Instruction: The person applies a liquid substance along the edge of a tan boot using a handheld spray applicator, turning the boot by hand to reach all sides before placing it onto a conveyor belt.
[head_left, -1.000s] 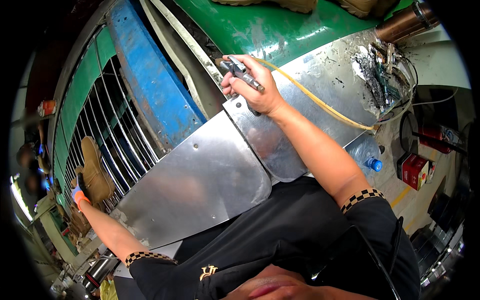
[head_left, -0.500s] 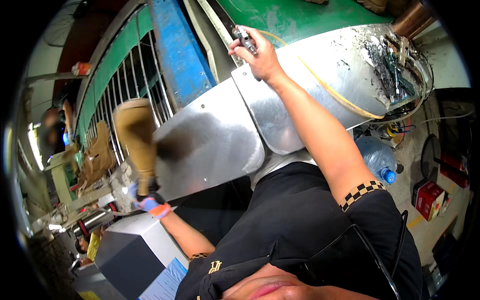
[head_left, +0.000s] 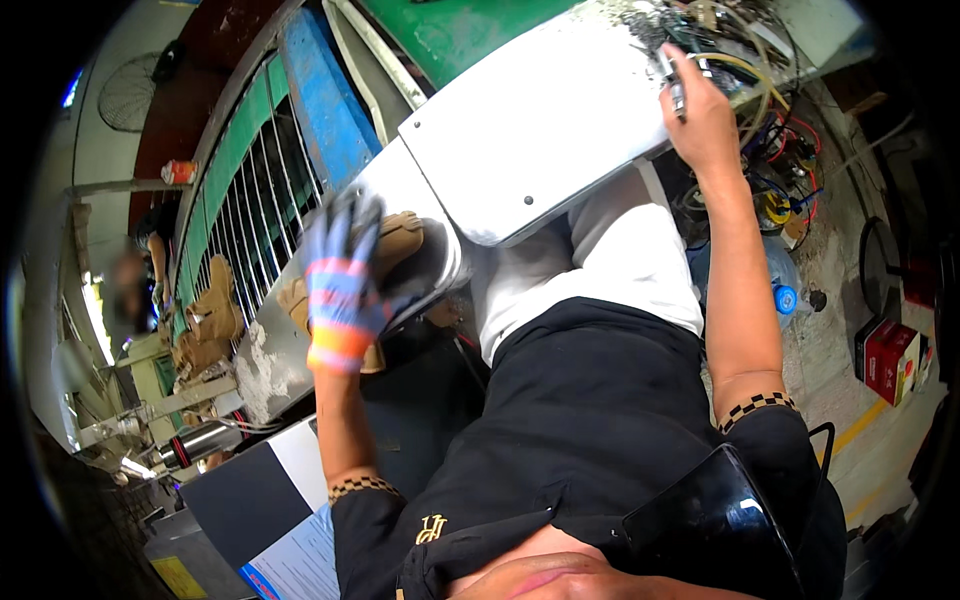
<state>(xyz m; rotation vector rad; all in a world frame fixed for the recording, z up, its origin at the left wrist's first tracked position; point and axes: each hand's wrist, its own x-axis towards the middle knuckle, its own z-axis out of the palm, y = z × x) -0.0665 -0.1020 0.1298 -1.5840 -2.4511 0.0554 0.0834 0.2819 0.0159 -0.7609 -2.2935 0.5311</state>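
Observation:
My left hand (head_left: 342,275), in a blue-grey glove with an orange and pink cuff, is blurred. Its fingers are spread, and it seems to hold nothing. Behind the glove, a tan boot (head_left: 402,238) lies on the left metal plate; the glove hides part of it, and I cannot tell whether they touch. My bare right hand (head_left: 705,125) is closed around a small silver metal tool (head_left: 673,86), over the far right end of the bright metal worktop (head_left: 530,130). A yellowish hose (head_left: 745,64) runs beside that hand; its join with the tool is hidden.
Tan boots (head_left: 213,305) stand by the barred green rack on the left. Tools and dark residue (head_left: 650,30) cover the worktop's far right end. A blue-capped water bottle (head_left: 783,285) and a red box (head_left: 888,360) are at the right. Another person (head_left: 135,285) appears blurred at far left.
My left hand has let go of the boot, which was held up and now lies on the metal plate. My right hand has moved right with the silver tool to the cluttered end.

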